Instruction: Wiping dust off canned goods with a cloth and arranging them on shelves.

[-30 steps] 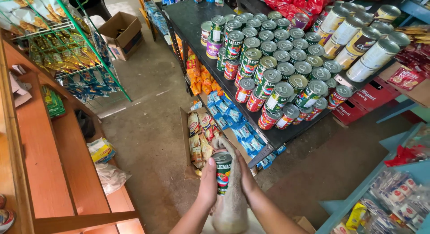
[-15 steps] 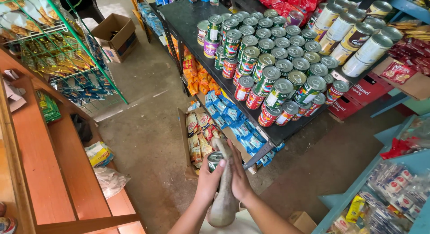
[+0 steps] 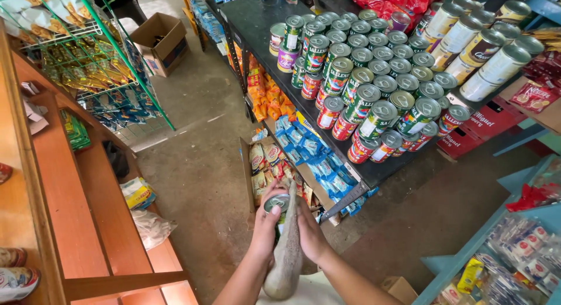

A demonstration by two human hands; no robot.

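My left hand [image 3: 267,223] grips a small tin can [image 3: 276,204] with a silver top, held low in front of me. My right hand [image 3: 310,229] presses a grey cloth [image 3: 286,252] against the can's side; the cloth hangs down between my forearms. The can's label is mostly hidden by my fingers and the cloth. Up and to the right, a dark shelf [image 3: 257,24] carries several stacked tin cans [image 3: 374,77] with green and red labels.
Larger cans [image 3: 485,45] lie stacked at the far right. Snack packets [image 3: 310,153] fill the lower shelf. A wooden counter [image 3: 64,211] runs along the left, with a green wire rack [image 3: 93,65] of packets and a cardboard box [image 3: 162,41] beyond. Blue shelving [image 3: 497,246] stands at the right.
The can has turned in my hands, its top now facing up. The cloth has shifted from below the can to across its side, and my hands have drawn a little closer together.
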